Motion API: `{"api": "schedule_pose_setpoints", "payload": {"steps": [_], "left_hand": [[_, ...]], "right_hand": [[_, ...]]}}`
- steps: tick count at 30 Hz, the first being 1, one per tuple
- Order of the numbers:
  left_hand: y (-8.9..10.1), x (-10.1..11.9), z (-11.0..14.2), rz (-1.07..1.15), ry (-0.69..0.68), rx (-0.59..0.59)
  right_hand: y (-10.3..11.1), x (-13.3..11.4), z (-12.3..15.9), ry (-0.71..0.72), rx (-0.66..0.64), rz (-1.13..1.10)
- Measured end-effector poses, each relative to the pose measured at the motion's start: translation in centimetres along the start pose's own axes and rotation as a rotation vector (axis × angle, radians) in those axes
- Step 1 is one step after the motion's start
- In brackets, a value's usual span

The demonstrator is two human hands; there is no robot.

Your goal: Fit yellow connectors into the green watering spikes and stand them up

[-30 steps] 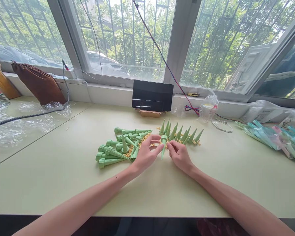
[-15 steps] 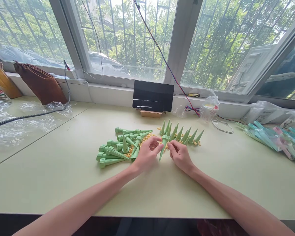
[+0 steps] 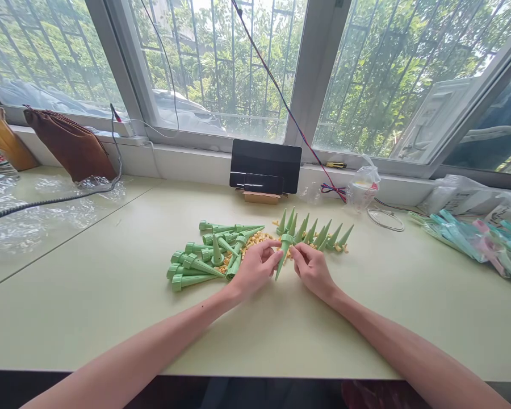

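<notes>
My left hand [image 3: 259, 262] pinches a green plant watering spike [image 3: 285, 253], its ribbed cap up and its point slanting down. Close against the spike's right side is my right hand [image 3: 313, 267], its thumb and forefinger pressed together. What they hold, if anything, is too small and hidden to name. Left of my hands lies a pile of green watering spikes [image 3: 191, 268], mostly on their sides. Small yellow pieces [image 3: 255, 238] are scattered between the pile and my left hand. Behind my right hand, several green spikes [image 3: 310, 232] stand points up, with yellow pieces around their bases.
A black tablet [image 3: 265, 167] leans on a stand by the window. Further right are a tied plastic bag with a cup [image 3: 364, 184], a coiled white cable [image 3: 385, 220] and teal and pink plastic items [image 3: 472, 241]. On the left lie clear wrappers [image 3: 38, 210] and a brown pouch [image 3: 74, 142].
Almost nothing differs. The fingers of both hands have shifted very slightly around the spike, which stays in the same place.
</notes>
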State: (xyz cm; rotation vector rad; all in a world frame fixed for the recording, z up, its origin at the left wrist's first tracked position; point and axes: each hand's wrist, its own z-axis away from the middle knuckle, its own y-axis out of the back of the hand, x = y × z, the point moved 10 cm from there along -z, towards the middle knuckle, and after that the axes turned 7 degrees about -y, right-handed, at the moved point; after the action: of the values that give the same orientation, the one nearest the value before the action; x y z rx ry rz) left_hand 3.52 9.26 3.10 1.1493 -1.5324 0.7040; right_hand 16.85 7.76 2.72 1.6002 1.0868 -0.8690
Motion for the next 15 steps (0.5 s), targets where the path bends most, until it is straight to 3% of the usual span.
{"api": "schedule_pose_setpoints", "payload": {"steps": [15], "left_hand": [[-0.09,-0.71,0.05,-0.010,0.026,-0.034]], "right_hand": [[-0.07,-0.12,0.06,0.003,-0.008,0.004]]}}
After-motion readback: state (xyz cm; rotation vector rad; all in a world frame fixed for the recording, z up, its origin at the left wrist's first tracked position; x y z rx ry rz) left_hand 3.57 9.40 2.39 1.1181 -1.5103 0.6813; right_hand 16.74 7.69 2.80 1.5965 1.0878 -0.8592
